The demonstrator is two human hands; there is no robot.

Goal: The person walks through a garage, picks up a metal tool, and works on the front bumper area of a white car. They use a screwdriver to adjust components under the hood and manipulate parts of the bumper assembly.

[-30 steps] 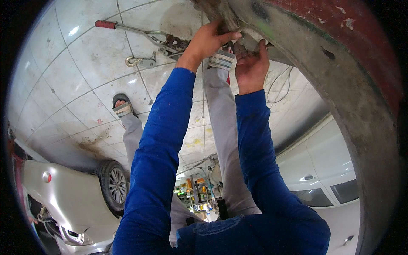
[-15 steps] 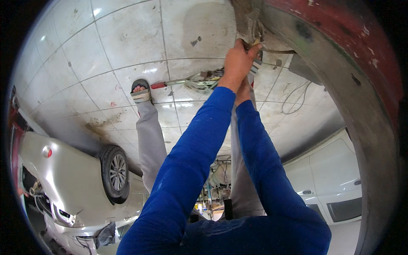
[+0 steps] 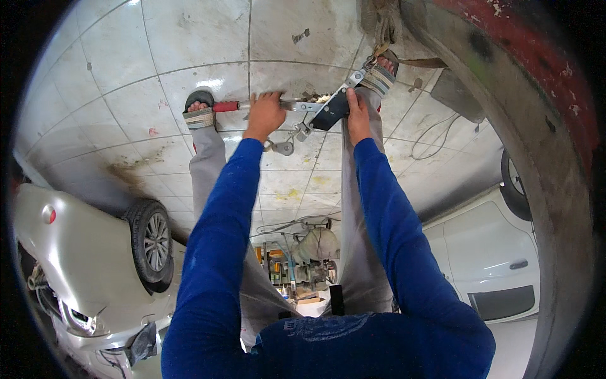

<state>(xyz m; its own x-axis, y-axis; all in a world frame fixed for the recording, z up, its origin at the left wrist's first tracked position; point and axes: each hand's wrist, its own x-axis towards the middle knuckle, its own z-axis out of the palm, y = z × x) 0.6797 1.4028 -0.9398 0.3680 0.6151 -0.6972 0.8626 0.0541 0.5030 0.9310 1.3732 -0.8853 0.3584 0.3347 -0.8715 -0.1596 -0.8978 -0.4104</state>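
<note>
A come-along hand winch (image 3: 329,114) stretches slantwise above the tiled floor between my feet. It has a black side plate, metal links and a long silver lever (image 3: 301,106) with a red grip (image 3: 226,106). My left hand (image 3: 265,117) is closed round the lever, just inside the red grip. My right hand (image 3: 358,117) grips the edge of the black body, thumb on top. The winch's upper end meets a yellowish hook (image 3: 380,49) at a worn metal part (image 3: 379,22) by the vehicle body. A loose hook with a pulley (image 3: 283,148) hangs at its lower end.
A rusty, scraped red vehicle body (image 3: 536,69) arches along the right. A silver car (image 3: 82,252) stands at lower left and a white vehicle (image 3: 492,246) at lower right. A thin cable (image 3: 435,142) lies on the tiles. My sandalled feet (image 3: 200,107) flank the winch.
Both hands have come down from the hook by the vehicle. The left moved left onto the lever, the right onto the winch body. The winch now hangs raised off the floor.
</note>
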